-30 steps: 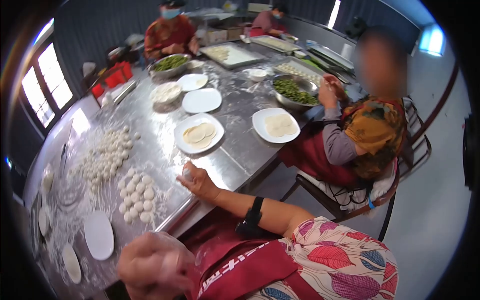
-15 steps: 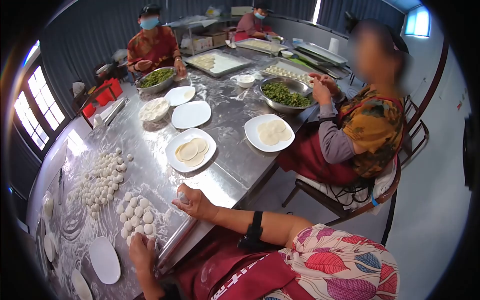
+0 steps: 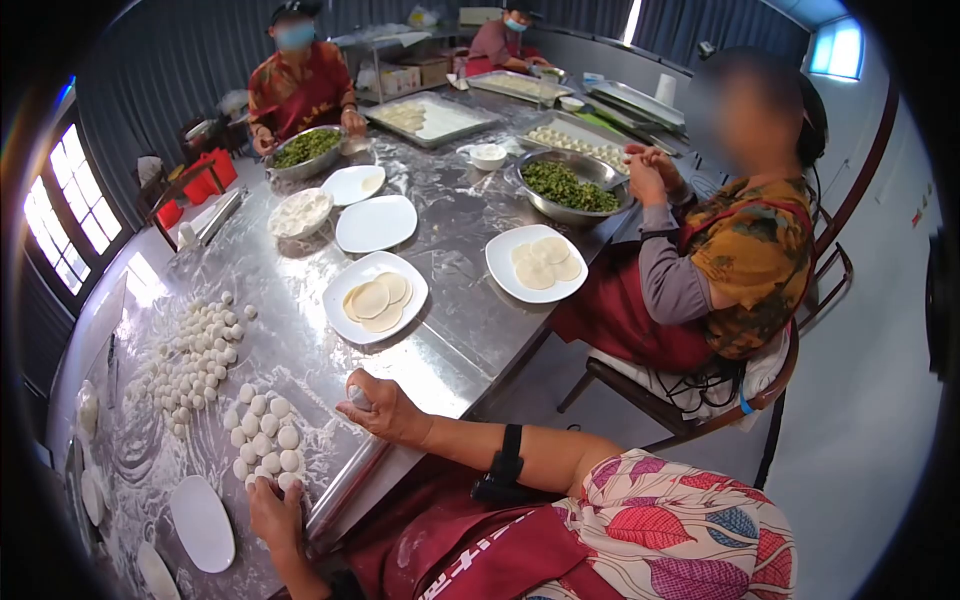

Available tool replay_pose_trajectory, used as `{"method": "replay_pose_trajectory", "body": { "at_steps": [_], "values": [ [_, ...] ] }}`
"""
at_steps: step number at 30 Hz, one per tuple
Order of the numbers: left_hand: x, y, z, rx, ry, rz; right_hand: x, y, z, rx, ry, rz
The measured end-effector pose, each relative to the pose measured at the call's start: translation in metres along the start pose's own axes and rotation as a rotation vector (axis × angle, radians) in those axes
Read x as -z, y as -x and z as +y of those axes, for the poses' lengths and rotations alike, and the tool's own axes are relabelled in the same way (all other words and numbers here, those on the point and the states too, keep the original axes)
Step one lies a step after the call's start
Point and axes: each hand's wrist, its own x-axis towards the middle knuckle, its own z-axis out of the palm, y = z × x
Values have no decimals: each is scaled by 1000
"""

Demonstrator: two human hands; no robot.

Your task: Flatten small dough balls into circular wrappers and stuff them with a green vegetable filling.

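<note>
My left hand (image 3: 275, 515) is at the near edge of a cluster of round white dough pieces (image 3: 268, 424); its fingers are together on a piece there. My right hand (image 3: 387, 410) is closed round a small whitish-grey object (image 3: 359, 397), mostly hidden in the fist, above the metal table (image 3: 455, 345) near its edge. Beyond it is a white plate (image 3: 338, 329) of flat round wrappers (image 3: 370, 300). A larger pile of dough pieces (image 3: 195, 355) lies farther off on the floured metal, and an empty white plate (image 3: 203, 525) is left of my left hand.
A co-worker (image 3: 745, 240) sits at the right, both hands raised by a steel bowl of green filling (image 3: 570, 190). Another plate of wrappers (image 3: 536, 264) is nearby. Two masked people are at the far side, with trays (image 3: 430, 118), a flour bowl (image 3: 300, 214) and a second filling bowl (image 3: 305, 150).
The view has shifted slightly, so the table's things appear a little farther left. My left hand is still at the dough cluster and my right hand is still closed. The far-left co-worker's hands have moved.
</note>
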Motion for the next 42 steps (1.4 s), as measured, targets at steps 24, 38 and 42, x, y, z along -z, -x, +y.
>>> {"method": "replay_pose_trajectory", "body": {
  "at_steps": [24, 38, 42],
  "values": [
    [-1, -13, 40, 270, 1671, -341, -3, 1, 2, 3, 17, 30],
    [-13, -14, 49, 318, 1601, -387, -2, 6, 1, 3, -5, 47],
    [-13, -13, 51, 288, 1425, -401, 3, 7, -6, -35, 21, 14]
  ]
}}
